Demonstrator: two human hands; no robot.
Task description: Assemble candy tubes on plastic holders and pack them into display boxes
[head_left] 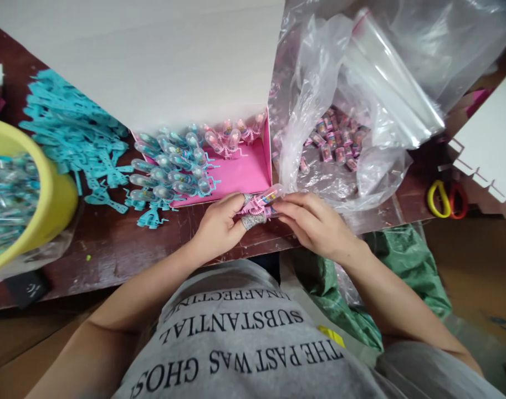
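Note:
My left hand (225, 221), with grey tape wrapped round its thumb and a finger, grips a pink plastic toy with clear capsules (259, 204) at the table's front edge. At its right end, the fingers of my right hand (313, 221) pinch a clear capsule (274, 210). Just behind both hands stands an open pink box (244, 169) with a raised white lid. Rows of blue toys with clear capsules (169, 163) fill its left side, and several pink ones (228, 136) sit at its back right. A loose blue plastic piece (151, 219) lies left of my left hand.
A heap of blue plastic parts (78, 127) lies left of the box. The yellow bucket (61, 194) at far left holds blue-and-clear pieces. An open plastic bag (302, 116) on the right contains small pink capsules (327, 152). Scissors (439, 199) lie farther right.

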